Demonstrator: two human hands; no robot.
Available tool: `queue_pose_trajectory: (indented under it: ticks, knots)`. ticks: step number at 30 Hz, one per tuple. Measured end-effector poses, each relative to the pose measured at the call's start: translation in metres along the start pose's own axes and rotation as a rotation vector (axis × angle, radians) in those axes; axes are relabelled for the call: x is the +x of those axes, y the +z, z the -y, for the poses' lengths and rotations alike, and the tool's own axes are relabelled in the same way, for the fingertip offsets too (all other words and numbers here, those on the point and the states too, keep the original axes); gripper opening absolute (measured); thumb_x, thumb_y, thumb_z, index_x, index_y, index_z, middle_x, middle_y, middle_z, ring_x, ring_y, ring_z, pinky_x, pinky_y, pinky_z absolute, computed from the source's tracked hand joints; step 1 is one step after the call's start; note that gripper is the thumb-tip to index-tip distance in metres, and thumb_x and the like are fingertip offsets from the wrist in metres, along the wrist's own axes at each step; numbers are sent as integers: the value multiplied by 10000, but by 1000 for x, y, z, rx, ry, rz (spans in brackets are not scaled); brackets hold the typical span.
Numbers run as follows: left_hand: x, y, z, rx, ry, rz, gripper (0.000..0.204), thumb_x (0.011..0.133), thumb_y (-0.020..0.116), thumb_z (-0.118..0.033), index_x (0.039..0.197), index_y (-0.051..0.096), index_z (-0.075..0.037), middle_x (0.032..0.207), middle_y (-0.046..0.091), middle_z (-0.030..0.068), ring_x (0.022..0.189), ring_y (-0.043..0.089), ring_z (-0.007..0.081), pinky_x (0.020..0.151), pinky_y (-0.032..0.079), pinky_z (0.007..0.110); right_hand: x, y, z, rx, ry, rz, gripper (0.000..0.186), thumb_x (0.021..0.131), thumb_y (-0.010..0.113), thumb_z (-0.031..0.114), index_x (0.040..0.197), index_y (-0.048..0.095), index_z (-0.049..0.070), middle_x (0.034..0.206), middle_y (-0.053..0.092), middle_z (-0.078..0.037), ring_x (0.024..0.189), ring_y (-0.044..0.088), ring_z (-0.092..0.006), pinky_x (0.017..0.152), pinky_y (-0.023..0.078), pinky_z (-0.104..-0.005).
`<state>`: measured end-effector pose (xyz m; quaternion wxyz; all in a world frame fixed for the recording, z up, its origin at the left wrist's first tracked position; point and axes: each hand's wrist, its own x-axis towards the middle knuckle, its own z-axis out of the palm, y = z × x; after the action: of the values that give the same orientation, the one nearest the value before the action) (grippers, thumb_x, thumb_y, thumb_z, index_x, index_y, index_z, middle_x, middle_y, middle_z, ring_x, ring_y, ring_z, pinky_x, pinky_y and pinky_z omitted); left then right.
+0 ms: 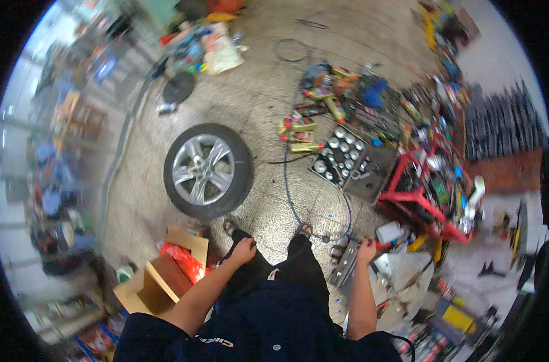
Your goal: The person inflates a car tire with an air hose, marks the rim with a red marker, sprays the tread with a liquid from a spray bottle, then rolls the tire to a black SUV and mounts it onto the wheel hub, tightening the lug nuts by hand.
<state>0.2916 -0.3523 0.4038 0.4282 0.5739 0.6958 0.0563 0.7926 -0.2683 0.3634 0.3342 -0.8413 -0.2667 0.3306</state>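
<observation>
My left hand (245,250) hangs beside my left thigh with its fingers curled in; anything inside it is too small to make out. Out to the right, my right hand (366,250) is also curled, above a grey metal block (345,263) and near a light metal sheet (401,274). Whatever its fingers may hold is hidden. On the floor ahead and to the left lies a car wheel (207,171) with a black tyre and silver five-spoke rim. Both hands are apart from it.
A cardboard box (133,289) with a red plastic bag (187,260) stands at left. A blue hose (288,199) loops over the floor. An open socket set (341,155), yellow bottles (300,127) and a red metal frame (401,196) crowd the right side.
</observation>
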Motion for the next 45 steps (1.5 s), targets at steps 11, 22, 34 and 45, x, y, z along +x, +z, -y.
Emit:
queue_pose_trajectory:
  ticks: [11, 22, 34, 45]
  knots:
    - [-38, -41, 166, -497, -386, -282, 307, 867, 612, -254, 1047, 666, -11, 1026, 666, 203, 988, 628, 376, 879, 500, 441, -86, 348, 192, -941, -289, 853, 299, 897, 558, 219, 1052, 666, -12, 798, 700, -135, 634, 674, -209, 536, 527, -348]
    - [9, -104, 227, -982, -708, -455, 277, 905, 593, -236, 1063, 666, -21, 963, 686, 165, 888, 670, 284, 803, 515, 372, -238, 625, 238, -1233, -783, 1040, 463, 825, 602, 432, 992, 698, 12, 996, 687, -233, 977, 645, -396, 876, 502, -456]
    - [185, -106, 190, -1418, -620, -454, 246, 954, 583, -191, 1128, 640, -26, 1047, 677, 111, 948, 641, 214, 839, 504, 331, -158, 817, 114, -1078, -175, 1245, 688, 850, 610, 577, 1056, 643, -79, 933, 682, -223, 916, 662, -350, 806, 508, -455]
    - [162, -35, 285, -1650, -942, -399, 243, 949, 561, -184, 1084, 647, -1, 975, 689, 155, 886, 664, 250, 815, 507, 358, -294, 911, -71, -487, 425, 769, 466, 873, 679, 522, 973, 630, 70, 826, 548, -1, 654, 463, -126, 554, 359, -283]
